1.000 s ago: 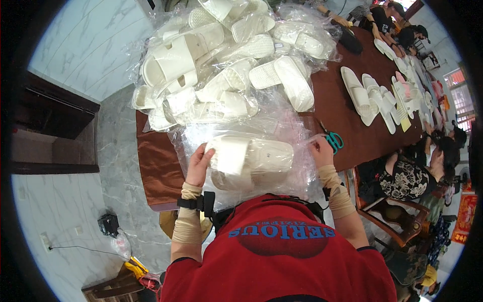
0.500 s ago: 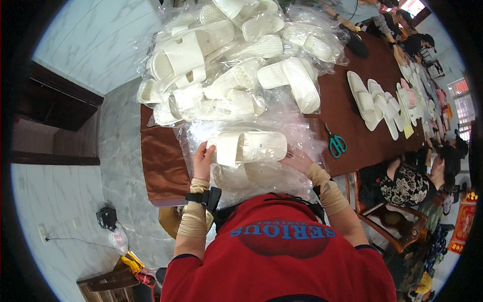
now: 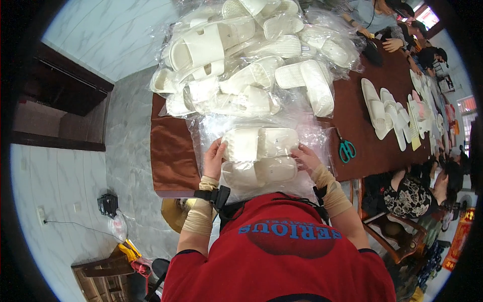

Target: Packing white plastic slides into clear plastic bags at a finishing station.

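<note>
A white open-toe slipper (image 3: 277, 142) lies crosswise in front of me, over a thin clear plastic bag or under its film; I cannot tell which. Its mate, another white slipper (image 3: 275, 170), rests alongside on the side nearer my body. My left hand (image 3: 215, 157) is closed on the left, strap end of the farther slipper, thumb on top. At the other end, my right hand (image 3: 305, 158) has its fingers bent around the heel edge. Glare on the clear plastic bag (image 3: 317, 138) hides its opening.
Beyond my hands, a pile of bagged white slippers (image 3: 201, 48) covers the far table. Teal-handled scissors (image 3: 346, 150) lie right on the brown tablecloth (image 3: 173, 151). Loose slippers (image 3: 373, 105) stand farther right. A co-worker's hand (image 3: 392, 45) shows at the far right. A wooden chair (image 3: 397, 236) stands nearby.
The farther slipper lies flatter, and more of the nearer one shows. My right fingers have come into clearer sight at the heel end. The whole view has shifted slightly.
</note>
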Action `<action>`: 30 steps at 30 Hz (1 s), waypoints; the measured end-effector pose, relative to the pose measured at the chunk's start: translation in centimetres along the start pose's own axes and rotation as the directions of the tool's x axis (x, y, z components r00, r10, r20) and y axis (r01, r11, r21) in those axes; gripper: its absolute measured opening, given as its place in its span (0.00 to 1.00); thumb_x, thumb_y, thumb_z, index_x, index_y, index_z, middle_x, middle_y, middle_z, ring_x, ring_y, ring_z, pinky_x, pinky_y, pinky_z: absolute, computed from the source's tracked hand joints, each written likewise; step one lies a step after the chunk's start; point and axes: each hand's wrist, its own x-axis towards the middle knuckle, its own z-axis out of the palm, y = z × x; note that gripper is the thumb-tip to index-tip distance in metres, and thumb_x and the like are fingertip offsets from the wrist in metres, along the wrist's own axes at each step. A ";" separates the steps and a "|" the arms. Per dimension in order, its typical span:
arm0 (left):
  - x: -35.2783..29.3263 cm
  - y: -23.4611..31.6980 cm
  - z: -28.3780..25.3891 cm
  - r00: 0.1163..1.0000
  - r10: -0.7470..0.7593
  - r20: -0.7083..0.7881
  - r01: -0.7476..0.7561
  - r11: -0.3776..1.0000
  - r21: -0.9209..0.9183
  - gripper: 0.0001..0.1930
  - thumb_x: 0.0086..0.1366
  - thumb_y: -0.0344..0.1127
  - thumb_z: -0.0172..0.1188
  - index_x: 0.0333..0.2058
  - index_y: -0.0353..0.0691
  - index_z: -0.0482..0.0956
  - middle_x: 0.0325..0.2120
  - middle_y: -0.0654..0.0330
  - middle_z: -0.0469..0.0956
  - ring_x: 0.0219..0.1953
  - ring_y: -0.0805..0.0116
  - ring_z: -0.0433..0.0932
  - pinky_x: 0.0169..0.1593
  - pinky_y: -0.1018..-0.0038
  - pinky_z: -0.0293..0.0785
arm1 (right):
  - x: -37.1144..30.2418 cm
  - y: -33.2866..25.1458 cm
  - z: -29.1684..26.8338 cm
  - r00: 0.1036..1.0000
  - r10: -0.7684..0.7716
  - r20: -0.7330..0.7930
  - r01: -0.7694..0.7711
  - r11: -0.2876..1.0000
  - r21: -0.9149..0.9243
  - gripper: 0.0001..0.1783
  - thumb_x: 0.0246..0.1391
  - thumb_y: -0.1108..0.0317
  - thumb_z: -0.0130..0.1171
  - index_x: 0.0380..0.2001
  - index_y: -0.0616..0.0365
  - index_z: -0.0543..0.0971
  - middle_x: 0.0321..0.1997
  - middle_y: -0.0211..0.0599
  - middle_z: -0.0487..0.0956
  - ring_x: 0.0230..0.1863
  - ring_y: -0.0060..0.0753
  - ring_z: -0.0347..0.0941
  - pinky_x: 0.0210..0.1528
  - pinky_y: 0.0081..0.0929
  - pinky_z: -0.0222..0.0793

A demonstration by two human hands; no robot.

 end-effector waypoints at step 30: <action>-3.1 0.8 -0.8 0.777 0.629 -0.031 -0.258 0.363 0.895 0.29 0.68 0.44 0.47 0.65 0.50 0.53 0.67 0.52 0.43 0.69 0.50 0.42 0.66 0.52 0.42 | 0.8 1.4 -0.1 0.995 -0.070 0.071 0.073 0.997 -0.037 0.16 0.47 0.60 0.67 0.33 0.63 0.82 0.27 0.28 0.79 0.25 0.20 0.72 0.28 0.20 0.70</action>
